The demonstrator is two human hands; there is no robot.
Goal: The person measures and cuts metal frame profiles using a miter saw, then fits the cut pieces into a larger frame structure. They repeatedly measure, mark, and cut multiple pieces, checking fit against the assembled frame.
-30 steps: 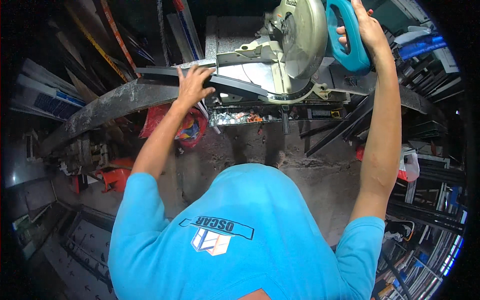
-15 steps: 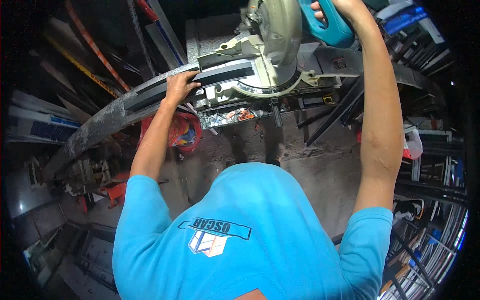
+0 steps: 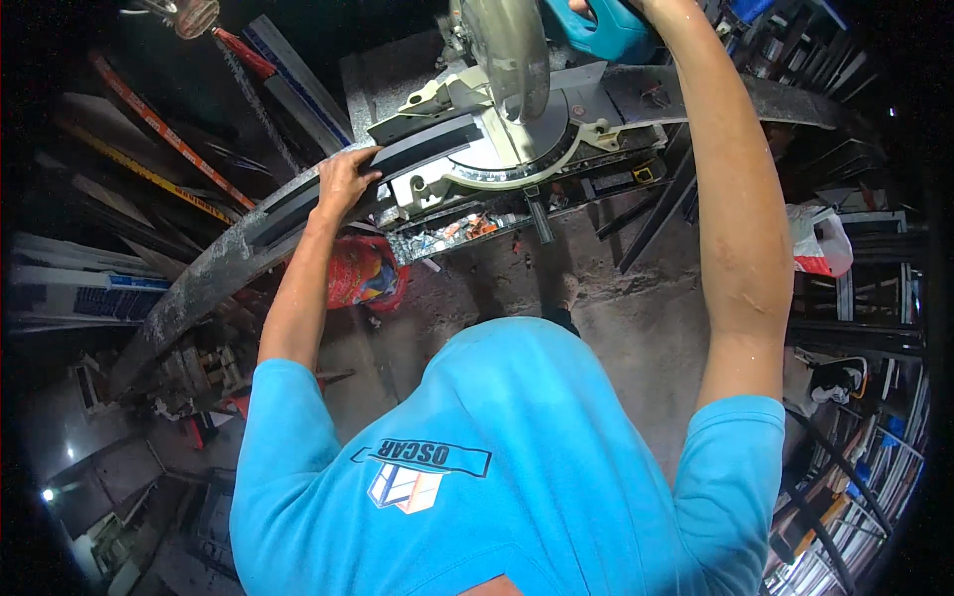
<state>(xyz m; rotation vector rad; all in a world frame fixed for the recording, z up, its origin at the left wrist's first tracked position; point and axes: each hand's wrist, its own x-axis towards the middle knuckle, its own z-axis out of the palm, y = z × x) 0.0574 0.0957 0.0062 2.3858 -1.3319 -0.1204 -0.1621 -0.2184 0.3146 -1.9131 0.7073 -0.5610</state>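
At the long bench (image 3: 735, 99) stands a saw (image 3: 497, 151), and the dark bar (image 3: 427, 146) is already laid on its left side, the right end short of the round guard (image 3: 512, 60), with no cut visible in it. The hands are well apart: the teal handle (image 3: 601, 36) is wrapped by the right hand (image 3: 658, 6), partly out of view, while the left hand (image 3: 345, 184) clasps the bar.

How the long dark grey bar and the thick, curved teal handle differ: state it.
The dark grey bar is straight; the teal handle is curved. The bar lies on the saw's pale base; the handle is raised, farther right. Both are held: the bar by the left hand, the handle by the right hand.
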